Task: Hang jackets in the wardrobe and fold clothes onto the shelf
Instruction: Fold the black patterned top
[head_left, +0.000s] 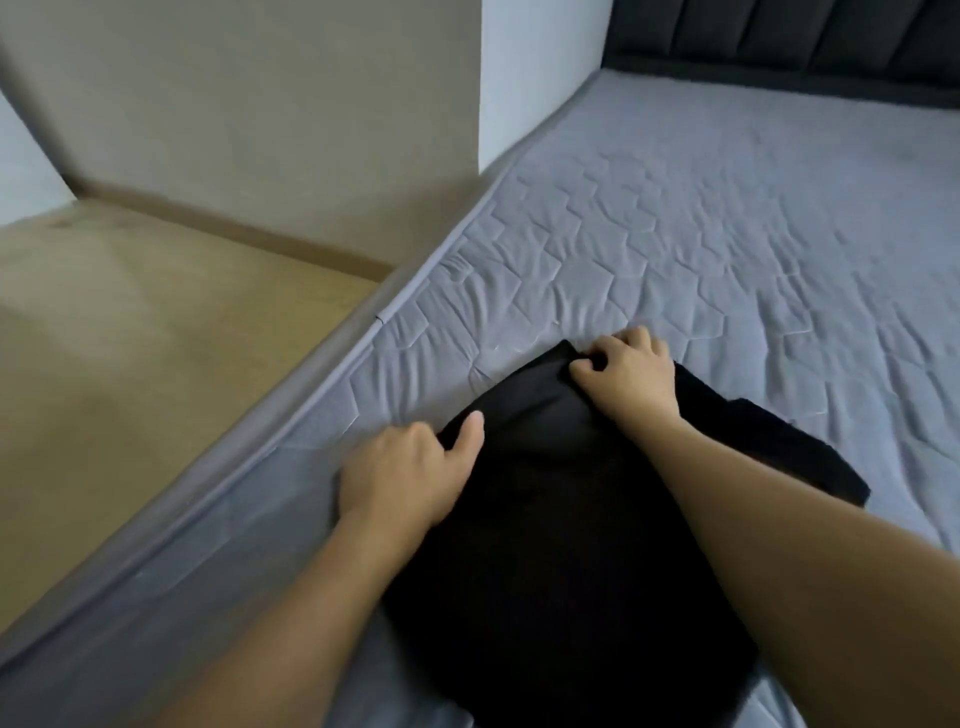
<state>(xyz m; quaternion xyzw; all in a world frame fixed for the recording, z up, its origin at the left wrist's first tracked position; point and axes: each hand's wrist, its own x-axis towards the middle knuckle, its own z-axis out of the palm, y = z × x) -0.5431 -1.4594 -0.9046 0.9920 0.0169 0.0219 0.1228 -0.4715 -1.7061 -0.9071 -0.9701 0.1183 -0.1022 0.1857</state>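
The grey quilted mattress (727, 234) fills most of the view, with a dark padded headboard (779, 47) at its far end and a tan floor (130, 338) to the left. A black garment (545, 545) lies spread flat on the mattress close to its left edge, one flap (779, 452) sticking out to the right. The left hand (405, 478) grips the garment's left edge, thumb on top and fingers curled under the cloth. The right hand (631, 374) pinches the far corner, its fingers (613, 345) bunched on the fabric. The risk, as I judge it, is an uneven fold: the loose flap could drag or crumple as the cloth is lifted, and the garment could slide off the nearby mattress edge.
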